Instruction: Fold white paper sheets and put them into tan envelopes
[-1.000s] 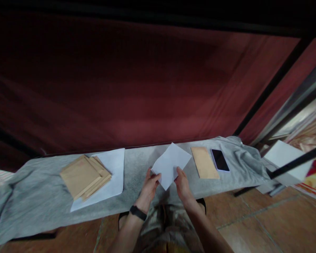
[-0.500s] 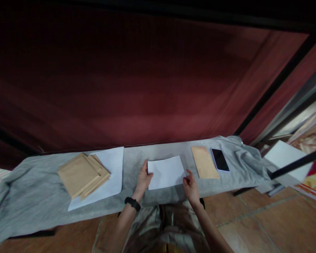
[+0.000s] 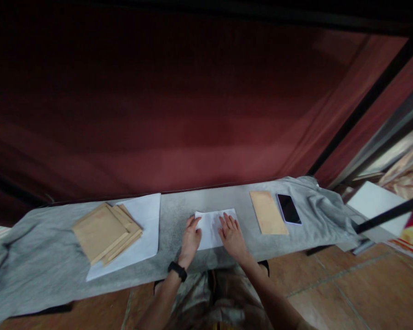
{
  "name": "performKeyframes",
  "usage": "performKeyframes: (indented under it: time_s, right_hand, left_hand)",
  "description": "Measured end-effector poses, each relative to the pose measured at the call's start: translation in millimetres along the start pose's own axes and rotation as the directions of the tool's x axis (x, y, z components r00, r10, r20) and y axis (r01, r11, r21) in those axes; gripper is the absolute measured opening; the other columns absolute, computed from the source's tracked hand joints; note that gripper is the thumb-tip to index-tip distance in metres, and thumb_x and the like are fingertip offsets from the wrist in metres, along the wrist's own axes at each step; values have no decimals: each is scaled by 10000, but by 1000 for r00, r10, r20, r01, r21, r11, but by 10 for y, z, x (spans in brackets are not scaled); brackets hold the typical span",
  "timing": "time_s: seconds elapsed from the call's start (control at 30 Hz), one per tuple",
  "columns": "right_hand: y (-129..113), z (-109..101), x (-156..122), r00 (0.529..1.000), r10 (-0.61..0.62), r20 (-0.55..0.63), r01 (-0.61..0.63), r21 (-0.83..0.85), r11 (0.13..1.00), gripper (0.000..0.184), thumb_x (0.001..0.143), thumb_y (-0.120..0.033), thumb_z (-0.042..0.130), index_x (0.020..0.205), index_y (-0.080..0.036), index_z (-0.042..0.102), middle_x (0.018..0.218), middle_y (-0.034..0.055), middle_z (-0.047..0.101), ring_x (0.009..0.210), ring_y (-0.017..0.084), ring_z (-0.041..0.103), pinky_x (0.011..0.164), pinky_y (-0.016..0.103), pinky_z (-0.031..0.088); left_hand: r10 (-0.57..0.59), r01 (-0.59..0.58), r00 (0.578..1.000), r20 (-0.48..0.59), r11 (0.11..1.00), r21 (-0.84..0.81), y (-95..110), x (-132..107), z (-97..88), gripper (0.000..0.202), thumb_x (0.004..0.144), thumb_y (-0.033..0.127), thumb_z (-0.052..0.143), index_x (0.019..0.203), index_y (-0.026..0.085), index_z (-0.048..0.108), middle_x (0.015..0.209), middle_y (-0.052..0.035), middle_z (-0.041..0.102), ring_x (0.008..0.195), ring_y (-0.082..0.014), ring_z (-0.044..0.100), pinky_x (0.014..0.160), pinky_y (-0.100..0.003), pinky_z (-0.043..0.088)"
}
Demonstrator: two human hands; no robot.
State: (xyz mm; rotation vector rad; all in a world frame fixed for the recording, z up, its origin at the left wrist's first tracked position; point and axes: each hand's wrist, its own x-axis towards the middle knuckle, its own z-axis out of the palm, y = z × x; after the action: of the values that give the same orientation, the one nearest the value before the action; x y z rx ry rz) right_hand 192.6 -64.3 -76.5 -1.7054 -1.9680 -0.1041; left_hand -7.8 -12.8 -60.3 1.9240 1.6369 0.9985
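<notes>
A small sheet of white paper lies on the grey cloth in front of me, with a faint upright crease near its middle. My right hand rests on the sheet's right part, palm down with fingers spread. At the left edge of the paper is my left hand, its fingers stretched forward and touching the border; a black band circles that wrist. Right of the sheet lies a single brown envelope, and beside it a phone with a dark screen.
Several brown envelopes are stacked at the left, partly over larger white paper sheets. The grey cloth covers a narrow bench against a dark red panel. A white box-like object stands beyond the right end.
The paper has come down flat onto the cloth. My right hand has moved left from the sheet's right edge to lie on top of it; my left hand stays at the left edge.
</notes>
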Motion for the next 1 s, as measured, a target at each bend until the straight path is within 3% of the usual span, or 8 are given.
performKeyframes:
  time_s: [0.2,0.23,0.33,0.4,0.53,0.67,0.8,1.0]
  right_hand:
    - [-2,114,-7,997,35,74,-22,-170,985,512,1053,-367,401,1532,-193,454,1593,158,413,1457,313,418,1193,514,282]
    - [6,115,-19,996,40,84,-24,-179,984,521,1052,-370,398,1542,-197,436,1603,158,394,1465,314,406,1197,516,272]
    - [32,93,-45,990,27,135,-1,-186,983,541,1032,-304,407,1564,-205,394,1628,145,346,1492,311,361,1214,513,236]
    - [52,72,-45,986,16,164,13,-177,984,555,1013,-234,400,1568,-212,386,1638,127,333,1504,297,341,1220,502,228]
    - [45,63,36,981,67,184,-43,-132,990,532,1013,-220,367,1540,-208,440,1609,113,397,1486,281,375,1199,494,286]
    - [-52,118,186,977,80,198,-66,-76,995,505,1029,-197,306,1489,-161,512,1561,116,474,1459,267,417,1201,486,291]
    - [-94,162,250,982,30,188,-18,-68,998,489,1050,-259,341,1515,-195,476,1603,87,415,1486,275,371,1217,487,252]
    - [53,146,228,987,89,131,-74,-112,991,514,1058,-326,370,1541,-162,431,1589,140,422,1482,288,379,1202,488,273]
  left_hand:
    - [79,-66,996,-50,974,215,189,-57,54,510,854,43,481,1323,175,632,1499,-134,516,1383,-278,506,1168,-465,427]
    - [115,-104,993,-27,959,263,264,-93,117,502,890,79,470,1365,174,603,1532,-141,487,1420,-296,463,1177,-496,405]
    - [222,-269,958,181,914,303,457,-214,350,495,970,234,473,1461,182,516,1576,-137,452,1477,-314,389,1186,-536,375]
    - [213,-284,949,234,899,334,501,-272,468,518,996,304,450,1493,161,478,1584,-156,439,1492,-323,365,1201,-557,341]
    - [212,-284,948,239,899,332,409,-285,513,543,1023,372,407,1530,178,434,1599,-145,416,1511,-303,333,1228,-562,291]
    - [154,-225,959,236,923,312,341,-230,480,515,1046,329,322,1528,190,440,1594,-123,430,1516,-269,326,1235,-544,283]
    - [136,-224,956,259,911,346,324,-203,462,536,1047,343,307,1524,140,442,1595,-146,419,1512,-272,335,1238,-524,283]
    - [132,-193,977,167,879,436,211,-185,370,604,1015,427,415,1545,138,402,1623,-170,359,1529,-308,288,1237,-543,257]
